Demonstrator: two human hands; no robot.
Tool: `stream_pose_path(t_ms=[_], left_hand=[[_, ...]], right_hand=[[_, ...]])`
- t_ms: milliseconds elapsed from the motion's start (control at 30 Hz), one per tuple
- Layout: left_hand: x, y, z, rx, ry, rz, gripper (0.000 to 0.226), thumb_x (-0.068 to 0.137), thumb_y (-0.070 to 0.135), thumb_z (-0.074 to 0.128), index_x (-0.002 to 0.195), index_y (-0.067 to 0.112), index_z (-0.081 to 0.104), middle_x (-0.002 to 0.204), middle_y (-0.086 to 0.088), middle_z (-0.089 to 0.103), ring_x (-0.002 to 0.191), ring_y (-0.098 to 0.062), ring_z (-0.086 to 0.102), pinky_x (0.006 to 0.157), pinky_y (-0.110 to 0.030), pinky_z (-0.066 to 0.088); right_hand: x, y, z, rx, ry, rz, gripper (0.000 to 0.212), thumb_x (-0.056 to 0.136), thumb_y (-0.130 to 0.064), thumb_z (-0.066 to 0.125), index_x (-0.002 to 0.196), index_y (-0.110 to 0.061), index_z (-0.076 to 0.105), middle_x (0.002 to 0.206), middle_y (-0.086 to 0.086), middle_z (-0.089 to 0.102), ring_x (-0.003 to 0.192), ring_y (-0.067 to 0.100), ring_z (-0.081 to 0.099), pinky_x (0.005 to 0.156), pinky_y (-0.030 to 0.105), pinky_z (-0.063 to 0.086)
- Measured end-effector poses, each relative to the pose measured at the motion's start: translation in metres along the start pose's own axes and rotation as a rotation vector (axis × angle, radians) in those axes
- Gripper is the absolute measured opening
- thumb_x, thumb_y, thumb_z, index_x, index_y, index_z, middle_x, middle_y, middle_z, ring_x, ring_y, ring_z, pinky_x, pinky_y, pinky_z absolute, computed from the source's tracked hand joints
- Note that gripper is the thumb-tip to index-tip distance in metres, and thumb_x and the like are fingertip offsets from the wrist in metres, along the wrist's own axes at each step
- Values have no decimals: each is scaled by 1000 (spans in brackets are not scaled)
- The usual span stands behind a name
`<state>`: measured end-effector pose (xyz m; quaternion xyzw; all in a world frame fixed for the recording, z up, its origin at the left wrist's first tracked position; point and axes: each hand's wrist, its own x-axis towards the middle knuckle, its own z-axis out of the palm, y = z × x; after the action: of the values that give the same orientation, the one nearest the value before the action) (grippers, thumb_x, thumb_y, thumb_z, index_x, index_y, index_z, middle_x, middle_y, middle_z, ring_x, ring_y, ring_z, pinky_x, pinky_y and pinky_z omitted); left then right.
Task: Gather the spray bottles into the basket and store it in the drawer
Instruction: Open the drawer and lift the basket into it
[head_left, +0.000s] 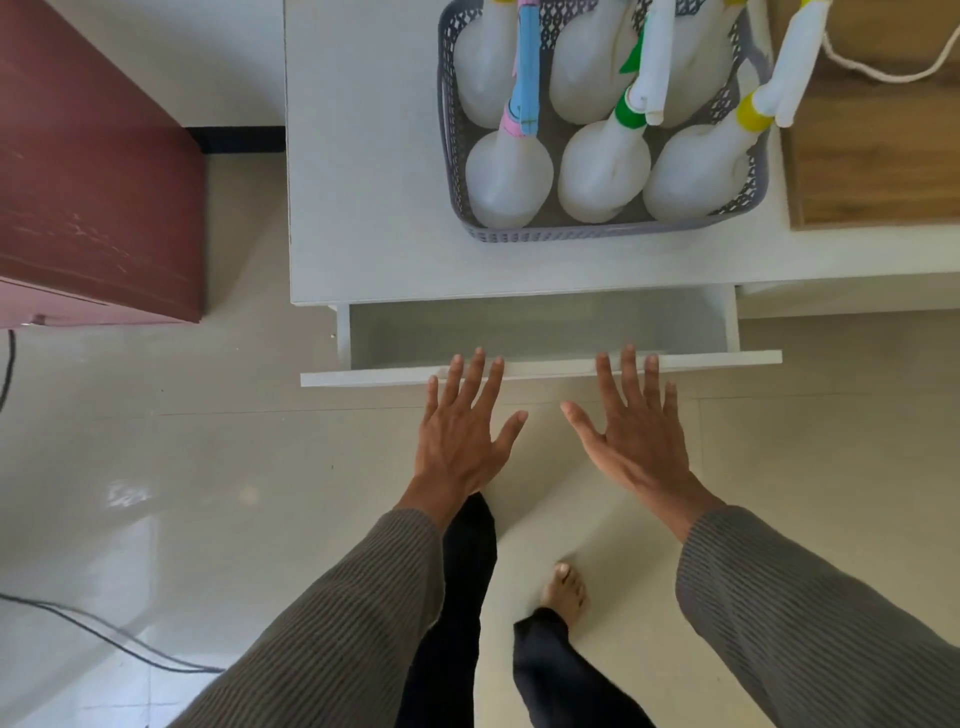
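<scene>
On top of the white cabinet (374, 208) the grey basket (597, 228) of spray bottles (509, 176) sits above the part-open drawer (540, 366), left hand (460, 441) and right hand (636, 436) spread empty at its front, maroon cabinet (93, 182) alongside.

The grey basket (602, 231) stands on the white worktop (374, 197), holding white spray bottles (509, 179) upright in rows. Just in front of the basket, below the worktop edge, the drawer (540, 369) is pulled partly out and empty. Both hands are spread flat, palms down: left hand (460, 441) and right hand (636, 436), fingers (628, 364) over the drawer's front panel.
</scene>
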<state>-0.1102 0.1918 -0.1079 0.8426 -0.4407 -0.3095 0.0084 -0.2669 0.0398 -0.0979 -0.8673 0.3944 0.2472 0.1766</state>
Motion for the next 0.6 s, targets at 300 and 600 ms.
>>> stream_pose_path(t_ms=[300,600], left_hand=[[-47,16,21,-66,-159,-59,80,91,74,11,156,31,-5,165,1,-16,152,-23,-16,122,-48,-7],[-109,28,70,-127,-122,-100,89,82,83,6,156,35,-5,164,6,-17,150,-19,-19,119,-42,-9]], right_hand=[[-55,12,32,63,-54,-15,85,92,-77,12,157,-30,-15,164,7,-25,151,33,-22,124,53,-7],[-115,23,73,65,-62,-27,92,88,-82,14,156,-28,-18,162,9,-29,150,34,-26,124,50,-10]])
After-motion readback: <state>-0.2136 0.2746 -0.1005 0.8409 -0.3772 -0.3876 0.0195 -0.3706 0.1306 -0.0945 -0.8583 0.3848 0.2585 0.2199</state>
